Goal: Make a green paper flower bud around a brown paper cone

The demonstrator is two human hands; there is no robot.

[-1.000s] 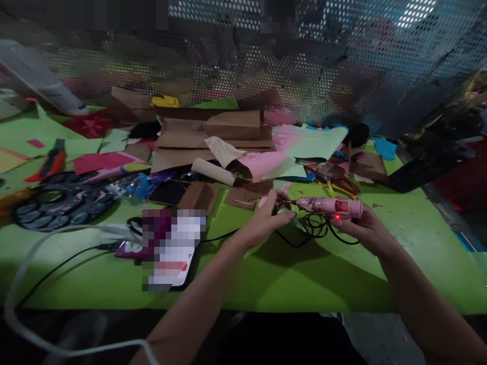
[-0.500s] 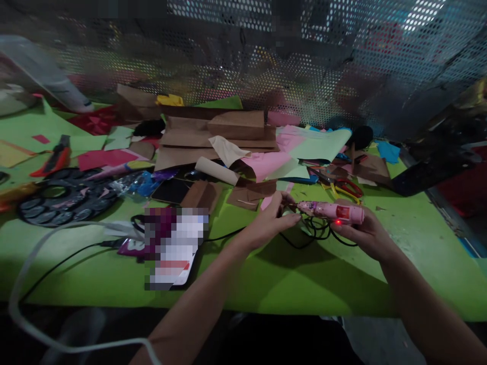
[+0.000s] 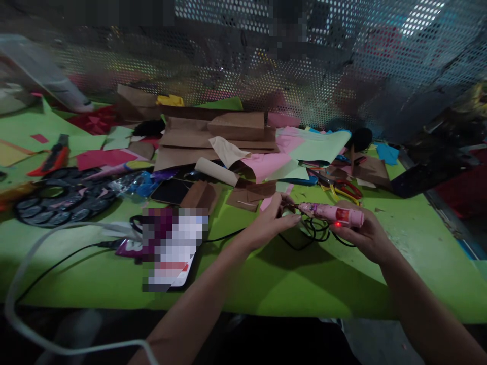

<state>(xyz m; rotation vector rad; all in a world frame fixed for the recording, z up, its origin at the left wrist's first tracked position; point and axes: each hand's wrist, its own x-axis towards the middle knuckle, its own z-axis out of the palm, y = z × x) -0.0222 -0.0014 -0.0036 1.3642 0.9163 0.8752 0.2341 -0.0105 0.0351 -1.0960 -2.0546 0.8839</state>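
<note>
My right hand (image 3: 367, 235) is wrapped round a pink glue gun (image 3: 329, 214) with a red window and a lit red light. The glue gun lies nearly level, its tip pointing left. My left hand (image 3: 274, 219) is closed in a pinch close to that tip. A small dark piece seems to be between its fingers, too hidden to name. Under the glue gun, a black cord (image 3: 299, 247) lies in loops on the green tabletop (image 3: 304, 289). Brown paper pieces (image 3: 247, 195) and a pink scrap lie just beyond my left hand.
A phone (image 3: 178, 253) and a purple power strip (image 3: 129, 248) lie left of my forearm. Scissors (image 3: 348, 190) are beyond my right hand. Folded brown paper (image 3: 216, 132), pink and green sheets, a black round tray (image 3: 68, 197) and an orange cutter (image 3: 53, 154) cover the back and left.
</note>
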